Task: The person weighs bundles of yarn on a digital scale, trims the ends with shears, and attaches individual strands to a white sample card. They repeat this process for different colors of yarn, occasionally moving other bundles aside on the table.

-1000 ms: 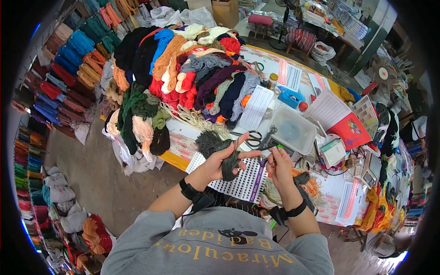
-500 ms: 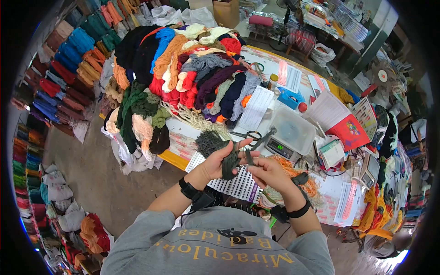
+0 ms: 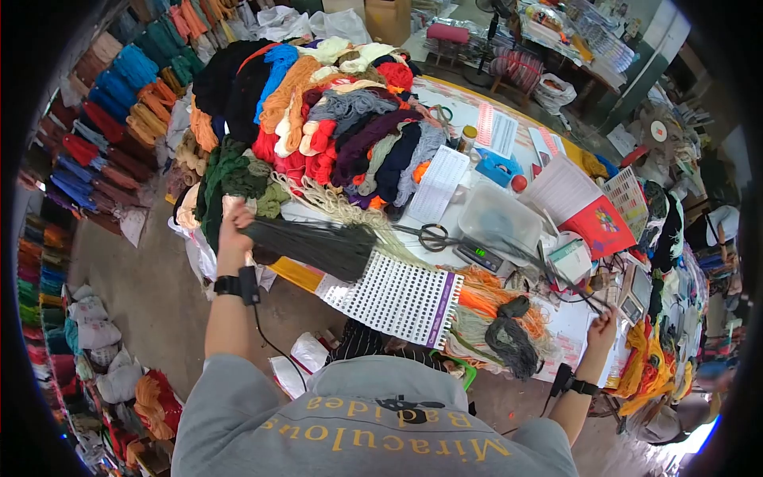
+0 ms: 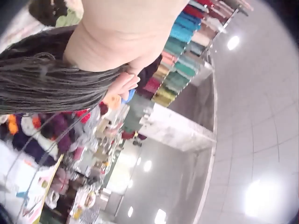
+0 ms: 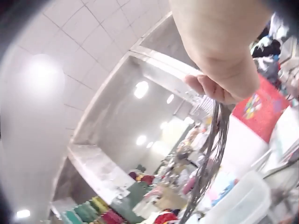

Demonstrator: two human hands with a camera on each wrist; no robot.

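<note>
The left hand point(image 3: 235, 230) is curled tight round the thick end of the dark yarn point(image 3: 314, 245) by the bench point(image 3: 300, 276) edge. Strands stretch above the card point(image 3: 393, 298) and scale point(image 3: 485, 256) to the right hand point(image 3: 602, 326), which pinches them.

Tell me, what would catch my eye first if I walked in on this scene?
The big heap of coloured yarn skeins piled on the table stands out first. In front of it, the left hand grips a dark yarn bundle whose strands stretch across to the right hand, which pinches their ends. More bright skeins fill the shelves at far left.
</note>
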